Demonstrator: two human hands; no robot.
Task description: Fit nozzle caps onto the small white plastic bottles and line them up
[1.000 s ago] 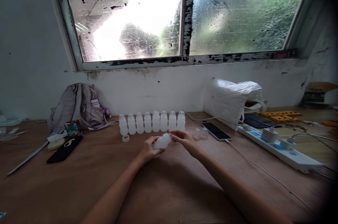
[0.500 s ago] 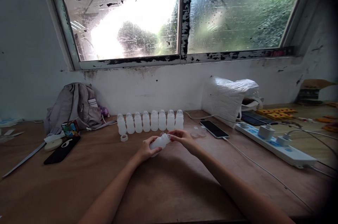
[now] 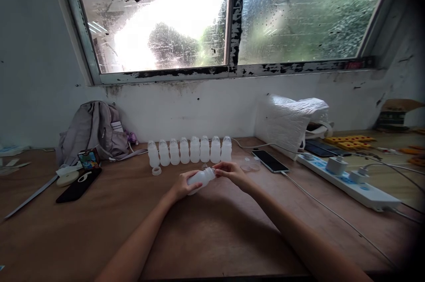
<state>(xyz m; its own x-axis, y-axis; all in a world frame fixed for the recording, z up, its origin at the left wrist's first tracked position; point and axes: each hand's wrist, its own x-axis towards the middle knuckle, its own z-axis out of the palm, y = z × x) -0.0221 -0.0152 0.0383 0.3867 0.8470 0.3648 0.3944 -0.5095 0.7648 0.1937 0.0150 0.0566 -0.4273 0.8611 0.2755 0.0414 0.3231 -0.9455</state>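
The left hand (image 3: 182, 186) is wrapped around a whitish translucent bottle (image 3: 200, 180), holding it tilted above the middle of the surface (image 3: 206, 237), its neck pointing right and slightly to the far side. The right hand (image 3: 230, 172) is at that neck with thumb and fingers drawn narrow; whether they grip the rim or a small part there, I cannot tell. Beyond the hands, a row of eight similar bottles (image 3: 195, 151) stands upright with clear tops, close together on the far side of the surface. A pale ring (image 3: 156, 171) lies just in front of the leftmost one. Several clear round pieces (image 3: 250, 164) lie to the right of the row, beside a phone (image 3: 270, 160) with a white cable (image 3: 318, 198) running from its near end. Farther right sits a long white power strip (image 3: 348, 181) with plugs in it, and behind it are a silvery bag (image 3: 282, 125) and yellow parts (image 3: 348, 140). At the far left, a grey backpack (image 3: 91, 133) leans by the wall, with a small colourful box (image 3: 89, 159) and a flat black object (image 3: 78, 186) in front of it.
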